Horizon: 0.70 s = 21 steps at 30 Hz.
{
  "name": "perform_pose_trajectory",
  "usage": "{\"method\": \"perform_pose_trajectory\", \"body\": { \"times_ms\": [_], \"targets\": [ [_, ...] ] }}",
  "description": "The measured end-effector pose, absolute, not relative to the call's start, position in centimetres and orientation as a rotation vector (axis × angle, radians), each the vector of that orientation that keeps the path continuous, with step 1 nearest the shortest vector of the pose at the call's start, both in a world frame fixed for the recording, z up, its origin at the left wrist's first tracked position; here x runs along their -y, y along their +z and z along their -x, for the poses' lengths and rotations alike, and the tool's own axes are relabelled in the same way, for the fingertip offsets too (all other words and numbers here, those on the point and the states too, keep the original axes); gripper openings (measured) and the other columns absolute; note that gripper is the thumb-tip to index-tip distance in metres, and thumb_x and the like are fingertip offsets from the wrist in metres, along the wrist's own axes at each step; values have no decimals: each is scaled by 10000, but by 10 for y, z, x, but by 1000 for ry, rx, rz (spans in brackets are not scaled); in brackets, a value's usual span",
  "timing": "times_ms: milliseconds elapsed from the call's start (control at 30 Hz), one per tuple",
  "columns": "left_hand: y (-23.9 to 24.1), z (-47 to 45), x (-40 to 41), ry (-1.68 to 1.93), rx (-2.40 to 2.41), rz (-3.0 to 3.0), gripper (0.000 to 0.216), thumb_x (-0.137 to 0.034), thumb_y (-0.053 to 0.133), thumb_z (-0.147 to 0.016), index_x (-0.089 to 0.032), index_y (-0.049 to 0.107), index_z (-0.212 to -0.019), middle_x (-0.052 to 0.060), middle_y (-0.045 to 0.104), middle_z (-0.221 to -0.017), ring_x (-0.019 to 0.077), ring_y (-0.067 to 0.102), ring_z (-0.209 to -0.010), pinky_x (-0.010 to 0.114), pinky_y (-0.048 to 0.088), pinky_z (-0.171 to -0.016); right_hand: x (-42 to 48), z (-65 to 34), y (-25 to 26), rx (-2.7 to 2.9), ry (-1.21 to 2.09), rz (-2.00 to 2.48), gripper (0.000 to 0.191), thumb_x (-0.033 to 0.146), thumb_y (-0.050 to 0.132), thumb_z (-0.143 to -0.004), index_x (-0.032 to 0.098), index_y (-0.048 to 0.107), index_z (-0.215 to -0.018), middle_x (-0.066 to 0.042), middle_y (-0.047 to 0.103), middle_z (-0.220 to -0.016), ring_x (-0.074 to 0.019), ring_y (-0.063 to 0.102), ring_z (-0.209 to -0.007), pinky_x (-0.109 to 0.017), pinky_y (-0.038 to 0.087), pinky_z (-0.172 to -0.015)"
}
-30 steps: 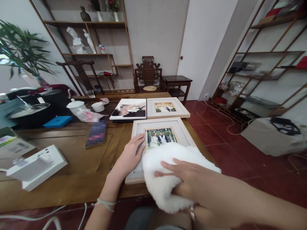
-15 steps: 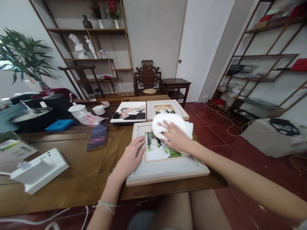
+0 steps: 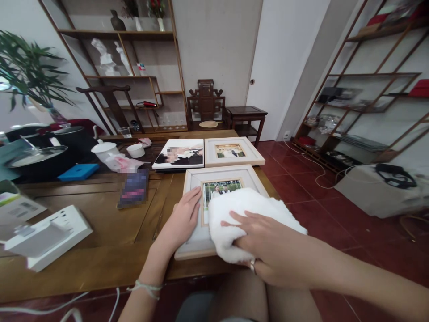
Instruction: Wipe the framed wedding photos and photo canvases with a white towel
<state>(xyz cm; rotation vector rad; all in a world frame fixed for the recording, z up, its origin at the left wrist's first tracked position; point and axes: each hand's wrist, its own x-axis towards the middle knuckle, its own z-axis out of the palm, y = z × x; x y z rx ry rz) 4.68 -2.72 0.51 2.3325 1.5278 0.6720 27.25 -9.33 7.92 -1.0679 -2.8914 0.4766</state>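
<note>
A pale wooden picture frame point(image 3: 194, 243) lies flat near the table's front edge, a photo of two people outdoors inside it. My left hand point(image 3: 182, 217) rests on its left border with fingers stretched out flat, gripping nothing. A fluffy white cloth point(image 3: 268, 205) is in my right hand point(image 3: 264, 243), the fingers pressed into it. It covers the lower right of the frame and part of the photo. Behind lie a second framed photo point(image 3: 256, 156) and a white-edged picture panel point(image 3: 177, 152).
On the wooden table point(image 3: 110, 237), to the left, are a white power adapter on a box point(image 3: 50, 241), a blue box point(image 3: 78, 171), a dark pouch point(image 3: 134, 188), a white teapot point(image 3: 105, 150), a cup point(image 3: 136, 150) and a black pot point(image 3: 40, 161). Red-tiled floor point(image 3: 291, 179) lies to the right.
My right hand has drawn the cloth from the frame's upper right toward me, to its lower right corner. The top of the photo now shows. My left hand stays on the left border.
</note>
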Motion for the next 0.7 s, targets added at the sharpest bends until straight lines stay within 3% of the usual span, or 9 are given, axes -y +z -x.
{"method": "perform_pose_trajectory", "body": {
  "times_ms": [200, 400, 533, 700],
  "targets": [
    [2, -44, 27, 737, -1481, -2338, 433, -209, 284, -917, -128, 471, -1299, 139, 434, -1400, 239, 375, -1305, 480, 316, -1067, 77, -274, 49, 2728, 308, 1169, 416, 88, 485, -685, 152, 635, -1068, -89, 377, -1436, -273, 203, -1364, -474, 176, -1108],
    [4, -45, 28, 779, -1446, -2322, 422, -241, 296, -929, -164, 450, -1313, 128, 434, -1400, 228, 371, -1311, 472, 289, -1081, 21, -273, 37, 2671, 12, 1318, 384, 141, 476, -786, 131, 610, -1145, -121, 344, -1450, -332, 178, -1361, -522, 194, -1081],
    [9, -48, 31, 910, -1465, -2262, 487, -312, 273, -947, -167, 276, -1412, 112, 249, -1505, 214, 233, -1378, 433, 213, -1120, -13, -252, 44, 2736, -55, 1326, 376, 125, 475, -788, 91, 611, -1136, -142, 283, -1474, -402, 112, -1356, -587, 193, -1049],
    [11, -47, 34, 1024, -1439, -2229, 539, -361, 260, -954, -166, 163, -1446, 90, 145, -1537, 192, 127, -1405, 392, 138, -1143, -17, -214, 46, 2881, 27, 1048, 370, 167, 466, -821, 70, 602, -1151, -153, 265, -1479, -383, 82, -1365, -593, 159, -1062]
  ]
}}
